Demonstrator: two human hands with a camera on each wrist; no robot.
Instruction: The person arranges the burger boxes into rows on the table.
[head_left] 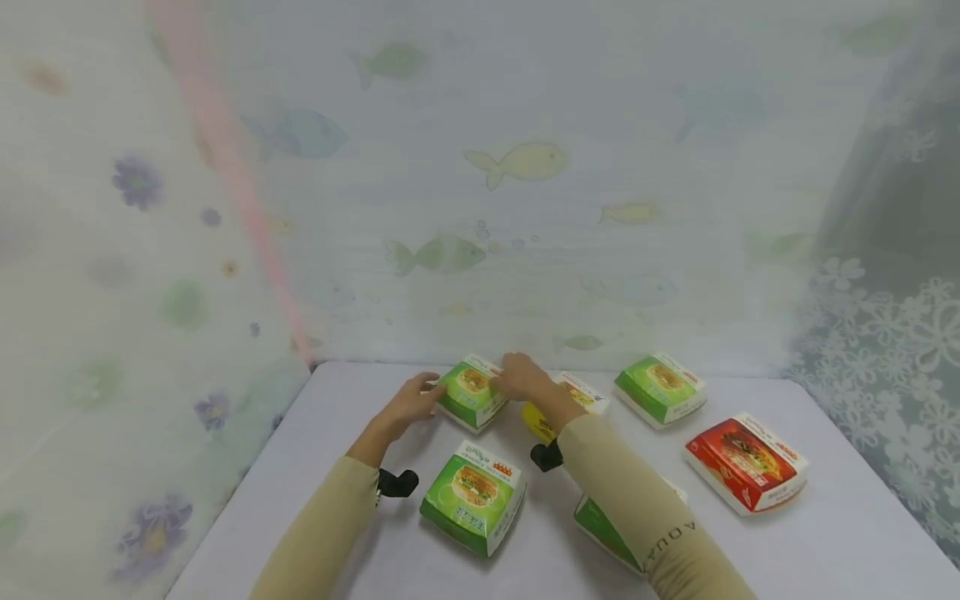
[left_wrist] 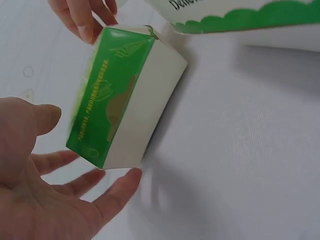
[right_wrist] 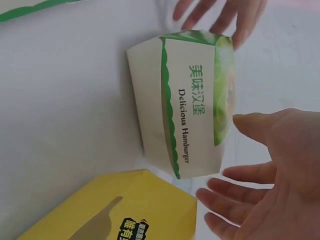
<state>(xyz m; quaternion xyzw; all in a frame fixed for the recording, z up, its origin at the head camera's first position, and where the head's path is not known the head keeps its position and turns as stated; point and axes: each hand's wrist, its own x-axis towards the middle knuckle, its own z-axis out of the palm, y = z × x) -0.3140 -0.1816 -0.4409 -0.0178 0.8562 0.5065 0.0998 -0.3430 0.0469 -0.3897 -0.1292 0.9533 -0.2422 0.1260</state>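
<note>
A green and white hamburger box (head_left: 471, 398) sits near the back edge of the table, between both hands. At its left side is my left hand (head_left: 411, 403), its fingertips right at the box's lower edge and its thumb held apart in the left wrist view. My right hand (head_left: 522, 377) is at the box's opposite side. In the right wrist view, the thumb points at the top face and the loosely spread fingers lie beside the end. Partly behind the right wrist stands a yellow hamburger box (right_wrist: 145, 205), close to the green one.
Another green hamburger box (head_left: 474, 498) lies nearer, between the forearms. A further one (head_left: 603, 529) is partly hidden under the right sleeve. Toward the right are a green box (head_left: 660, 389) and a red box (head_left: 746, 462). A patterned curtain (head_left: 525, 250) hangs behind the white table (head_left: 262, 533).
</note>
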